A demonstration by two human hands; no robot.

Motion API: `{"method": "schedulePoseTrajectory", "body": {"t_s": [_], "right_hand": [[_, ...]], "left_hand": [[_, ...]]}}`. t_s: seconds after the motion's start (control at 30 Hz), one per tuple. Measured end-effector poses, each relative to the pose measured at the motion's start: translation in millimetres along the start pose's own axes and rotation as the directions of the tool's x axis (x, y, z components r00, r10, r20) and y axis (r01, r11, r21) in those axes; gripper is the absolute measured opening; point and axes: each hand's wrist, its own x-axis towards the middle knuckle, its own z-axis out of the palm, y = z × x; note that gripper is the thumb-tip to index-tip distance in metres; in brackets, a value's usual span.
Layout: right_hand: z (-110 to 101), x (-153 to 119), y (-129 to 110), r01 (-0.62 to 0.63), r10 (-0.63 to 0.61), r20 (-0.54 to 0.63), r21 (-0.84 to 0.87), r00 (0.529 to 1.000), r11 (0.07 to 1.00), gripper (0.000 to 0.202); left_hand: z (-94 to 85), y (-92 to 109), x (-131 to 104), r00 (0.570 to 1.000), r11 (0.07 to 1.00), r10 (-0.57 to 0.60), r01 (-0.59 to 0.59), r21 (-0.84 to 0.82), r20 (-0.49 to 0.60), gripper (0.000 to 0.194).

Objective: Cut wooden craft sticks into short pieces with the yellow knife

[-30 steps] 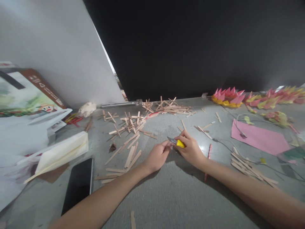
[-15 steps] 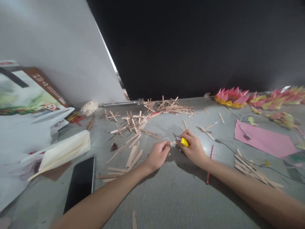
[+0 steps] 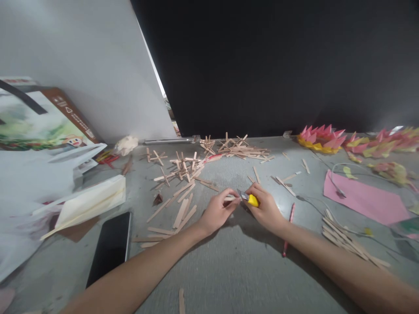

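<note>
Near the middle of the grey table, my left hand (image 3: 218, 211) pinches a small piece of wooden craft stick (image 3: 230, 199) between thumb and fingers. My right hand (image 3: 264, 206) is closed round a yellow utility knife (image 3: 253, 200). Its bare blade (image 3: 241, 193) points left and up, close to the tip of the stick piece; whether they touch I cannot tell. A heap of craft sticks (image 3: 244, 150) lies beyond my hands. Crossed stick pieces (image 3: 183, 166) stand to its left, and loose sticks (image 3: 181, 213) lie beside my left hand. A pink pen (image 3: 291, 212) lies by my right wrist.
A black phone (image 3: 109, 244) lies by my left forearm, with an open notebook (image 3: 91, 203) behind it. At right are a pink paper sheet (image 3: 366, 198), a cable (image 3: 314, 201) and a pile of sticks (image 3: 347, 240). Pink and yellow paper flowers (image 3: 322, 140) line the black panel (image 3: 262, 65).
My left fingers have opened a little, and the stick piece now shows between them. The knife blade tilts more steeply beside it. The whole view has shifted slightly.
</note>
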Motion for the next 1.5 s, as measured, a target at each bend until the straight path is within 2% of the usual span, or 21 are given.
{"method": "schedulePoseTrajectory", "body": {"t_s": [0.23,0.43,0.5,0.6,0.67,0.77,0.87,0.97,1.03,1.13,1.2,1.33,1.4,1.5], "right_hand": [[1.1,-0.2,-0.2,-0.010,0.010,0.003,-0.012,1.000,1.000,0.007],[1.4,1.0,-4.1,-0.051,0.051,-0.075,0.003,0.996,0.999,0.017],[1.6,2.7,-5.2,-0.067,0.068,-0.120,0.012,0.990,0.998,0.023],[1.2,5.4,-5.5,-0.080,0.081,-0.164,0.017,0.983,0.997,0.029],[0.2,5.9,-4.9,-0.082,0.085,-0.169,0.028,0.982,0.996,0.027],[-0.9,2.2,-2.8,-0.119,0.135,-0.187,0.096,0.973,0.988,0.018],[1.5,-6.8,-1.1,-0.118,0.173,-0.189,0.271,0.967,0.955,0.027],[6.4,-16.3,-2.4,-0.040,0.125,-0.167,0.440,0.978,0.897,0.031],[8.3,-20.1,-5.8,-0.041,0.103,-0.113,0.452,0.988,0.891,0.026],[7.9,-20.4,-14.8,-0.140,0.142,0.020,0.350,0.990,0.926,0.021],[6.8,-18.1,-22.8,-0.215,0.205,0.066,0.283,0.977,0.934,0.024],[5.6,-13.5,-39.6,-0.374,0.325,0.197,0.317,0.925,0.871,0.030],[5.0,-12.8,-45.9,-0.394,0.323,0.253,0.320,0.912,0.861,0.034],[3.8,-13.3,-51.3,-0.382,0.305,0.269,0.305,0.913,0.872,0.036]], "left_hand": [[3.6,-4.7,-3.1,0.999,0.997,-0.026,0.028,-0.074,0.026,0.037],[3.8,1.2,-3.7,0.999,0.999,-0.047,0.048,-0.026,0.008,0.038],[2.3,3.6,-4.5,0.998,0.999,-0.046,0.045,0.022,0.047,0.035],[0.6,5.7,-6.5,0.986,0.986,-0.031,0.004,0.166,0.161,0.030],[0.6,5.6,-7.3,0.981,0.975,-0.032,-0.011,0.223,0.189,0.027],[2.1,3.3,-6.3,0.996,0.992,-0.026,0.015,0.127,0.083,0.032],[3.5,0.2,-3.9,0.996,0.999,-0.010,0.006,-0.039,-0.087,0.042],[3.9,-1.6,-3.2,0.986,0.997,0.012,-0.024,-0.071,-0.167,0.046],[3.8,-2.0,-4.0,0.982,0.998,0.040,-0.049,-0.044,-0.183,0.047],[3.6,-2.1,-5.2,0.979,0.997,0.079,-0.081,-0.003,-0.190,0.046],[3.5,-2.0,-5.4,0.978,0.996,0.088,-0.087,0.015,-0.190,0.046],[3.4,-2.2,-6.0,0.980,0.993,0.104,-0.094,0.065,-0.170,0.047],[3.5,-2.5,-7.0,0.979,0.989,0.124,-0.109,0.096,-0.162,0.046],[3.3,-2.5,-8.8,0.980,0.985,0.143,-0.127,0.118,-0.135,0.044]]}}
